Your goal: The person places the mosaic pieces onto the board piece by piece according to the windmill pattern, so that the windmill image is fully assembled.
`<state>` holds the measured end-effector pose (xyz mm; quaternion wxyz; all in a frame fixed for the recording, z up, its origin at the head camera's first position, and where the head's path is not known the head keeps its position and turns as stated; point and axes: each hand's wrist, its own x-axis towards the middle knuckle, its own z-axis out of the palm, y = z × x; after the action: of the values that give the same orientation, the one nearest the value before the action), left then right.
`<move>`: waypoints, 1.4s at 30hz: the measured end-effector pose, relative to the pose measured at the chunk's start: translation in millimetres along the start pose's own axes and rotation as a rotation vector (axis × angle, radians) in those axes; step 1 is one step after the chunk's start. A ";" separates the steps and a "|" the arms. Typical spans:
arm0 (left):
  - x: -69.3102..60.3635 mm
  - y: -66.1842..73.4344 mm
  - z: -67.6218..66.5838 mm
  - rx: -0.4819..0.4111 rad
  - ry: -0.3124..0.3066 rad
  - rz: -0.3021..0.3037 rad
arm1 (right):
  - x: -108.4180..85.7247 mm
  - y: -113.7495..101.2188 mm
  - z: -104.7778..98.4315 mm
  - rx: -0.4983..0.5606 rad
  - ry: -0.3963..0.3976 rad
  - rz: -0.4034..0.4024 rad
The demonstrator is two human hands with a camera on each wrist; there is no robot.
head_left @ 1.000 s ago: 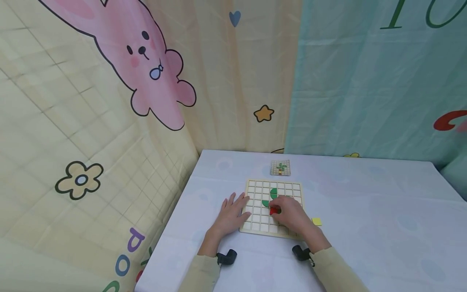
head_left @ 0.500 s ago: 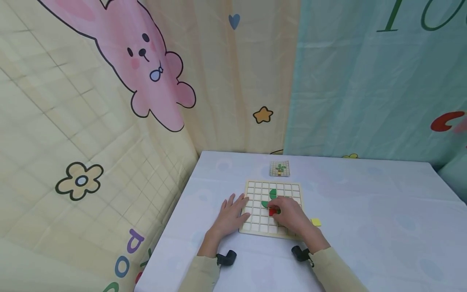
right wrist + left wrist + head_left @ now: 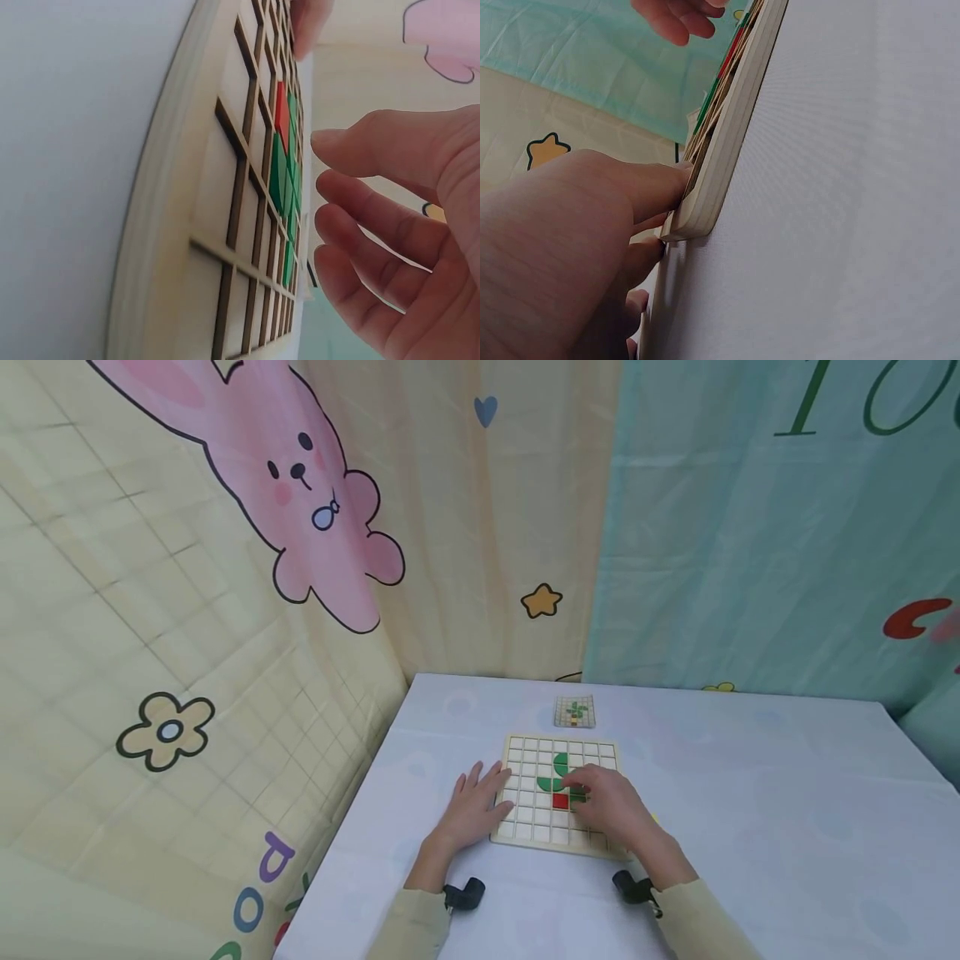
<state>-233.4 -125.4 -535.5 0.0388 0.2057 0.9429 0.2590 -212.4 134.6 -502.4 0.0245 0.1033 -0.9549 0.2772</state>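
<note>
A wooden grid board (image 3: 525,835) lies on the table. My left hand (image 3: 468,807) rests along its left edge with fingers spread, and the thumb touches the board in the left wrist view. Above the board's right half hovers my right hand (image 3: 613,803). In the right wrist view its slightly bent fingers (image 3: 360,247) and thumb stand apart from the tiles, holding nothing. A red square tile (image 3: 560,802) sits in a cell near the middle. Rounded green tiles (image 3: 560,763) fill several cells around it; some are partly hidden by the right hand.
Behind the board lies a small pattern card (image 3: 574,712) showing a green plant shape on a grid. A yellow tile (image 3: 656,817) peeks out beside the right wrist, mostly covered. Printed curtains (image 3: 480,527) hang along the table's back and left side.
My right hand has let go of the red tile and shifted slightly right, so the red tile shows whole. The right wrist now covers most of the yellow tile. My left hand stays put.
</note>
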 end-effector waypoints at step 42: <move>1.2 -6.6 4.3 0.009 -0.003 0.004 | -43.3 88.0 -46.5 0.020 -0.111 0.204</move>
<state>-236.2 -128.0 -542.5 0.0389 0.2081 0.9436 0.2544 -189.1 240.0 -513.7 -0.0577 0.0208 -0.9575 0.2818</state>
